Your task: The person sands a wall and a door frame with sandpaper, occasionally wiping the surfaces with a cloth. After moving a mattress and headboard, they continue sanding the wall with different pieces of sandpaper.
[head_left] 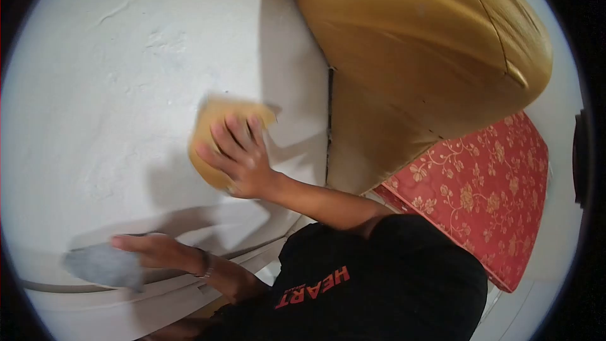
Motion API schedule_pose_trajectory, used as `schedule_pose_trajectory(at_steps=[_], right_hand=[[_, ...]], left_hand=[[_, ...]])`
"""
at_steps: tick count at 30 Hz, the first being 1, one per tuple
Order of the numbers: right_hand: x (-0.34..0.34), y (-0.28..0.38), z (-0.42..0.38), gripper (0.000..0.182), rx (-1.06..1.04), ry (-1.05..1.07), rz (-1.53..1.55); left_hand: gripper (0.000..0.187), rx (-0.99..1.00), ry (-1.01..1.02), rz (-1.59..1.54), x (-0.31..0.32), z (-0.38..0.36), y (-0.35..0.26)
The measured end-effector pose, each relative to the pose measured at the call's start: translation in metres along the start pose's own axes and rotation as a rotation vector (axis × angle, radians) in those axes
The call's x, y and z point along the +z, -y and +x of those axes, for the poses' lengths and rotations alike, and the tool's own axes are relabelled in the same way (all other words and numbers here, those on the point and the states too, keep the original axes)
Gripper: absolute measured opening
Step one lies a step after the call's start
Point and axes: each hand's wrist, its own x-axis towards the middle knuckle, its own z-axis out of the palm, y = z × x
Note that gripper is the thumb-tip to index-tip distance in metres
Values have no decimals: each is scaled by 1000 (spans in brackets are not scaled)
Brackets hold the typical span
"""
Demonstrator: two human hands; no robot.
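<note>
My right hand (243, 161) lies over a yellow cloth (208, 132) with its fingers bent and a little apart, holding it against the white wall (126, 88). The cloth's edges are smeared by motion. Lower on the left, my left hand (154, 249), with a band at the wrist, grips a grey cloth (104, 262) that bunches out past the thumb. The grey cloth overlaps the lower part of the wall in this view, and most of the left fingers are hidden.
A gold upholstered piece of furniture (404, 57) stands close on the right of the wall. Behind it is a red cushion or mattress with a floral pattern (473, 196). A pale ledge (107, 306) runs along the wall's lower edge.
</note>
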Motion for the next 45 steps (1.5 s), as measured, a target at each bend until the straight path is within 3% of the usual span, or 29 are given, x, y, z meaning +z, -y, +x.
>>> schedule_pose_trajectory(at_steps=[2,3,5,7,9,11,13,14,15,16,17,19,21,22,23,24,25,27,29,31,32,34,35,37,39,40,41,43,45], right_hand=[[10,-50,-58,46,56,113,-38],[-6,-81,-48,44,160,-20,-138],[-13,-100,-46,50,1055,-331,692],[10,-68,-30,47,1142,-526,434],[36,-17,-37,45,832,-383,175],[0,20,-21,46,218,7,69],[1,-19,-35,45,-74,13,24],[9,-55,-51,50,192,111,85],[-9,-82,-38,50,685,71,491],[-27,-105,-36,51,743,53,907],[-39,-114,-39,52,799,33,1325],[-4,-17,3,53,395,-195,-47],[-4,3,1,55,193,-46,-43],[-16,-13,4,50,35,39,-39],[-22,-24,14,45,-120,110,-40],[-27,-37,36,40,106,-148,107],[-33,-44,53,36,335,-394,257],[10,-18,56,36,582,-505,642],[-19,40,72,47,197,-193,-16],[1,47,58,45,-324,7,-46],[-8,32,62,50,-288,187,28],[-27,-7,84,44,2,3,-17],[-32,-29,97,43,234,-227,248],[-25,-20,111,44,313,-512,414],[-22,29,103,42,146,-148,-12],[-27,45,101,43,-86,122,-31],[-6,39,99,47,-330,-65,-187],[-35,15,135,48,-268,85,-30],[-46,-13,183,50,-31,-223,-84]], left_hand=[[51,-131,58,-2,-12,-5,17],[50,-197,93,9,-20,-7,25],[50,-280,84,41,-35,-12,32],[47,-326,156,73,-32,-16,31],[46,526,283,636,-25,-74,72],[51,235,166,185,-6,-85,0],[56,118,229,16,-20,-67,8],[52,-330,230,-234,-29,-45,2],[48,-782,218,-483,-34,-27,-5],[48,-786,205,-480,-33,-31,9],[47,-327,203,-154,-31,-48,34],[44,600,175,481,-22,-72,68],[43,307,152,476,-10,-76,-17],[45,382,222,515,-15,-69,-9],[44,-111,487,116,-46,-61,57],[44,-108,476,105,-36,-49,73],[41,139,383,324,-31,-40,83],[36,622,192,769,-32,-38,94],[36,-183,102,-299,-5,-50,-23],[59,627,288,937,-17,-54,44],[59,631,277,927,-18,-43,49],[57,203,329,486,-23,-7,43],[56,-18,346,272,-28,9,38],[55,-449,351,-160,-37,26,26],[55,437,-112,13,6,0,-13],[55,442,-126,12,3,3,-16],[52,433,-43,192,-3,7,-19],[50,441,8,350,-10,31,-22],[53,-256,189,-168,-20,60,-15]])
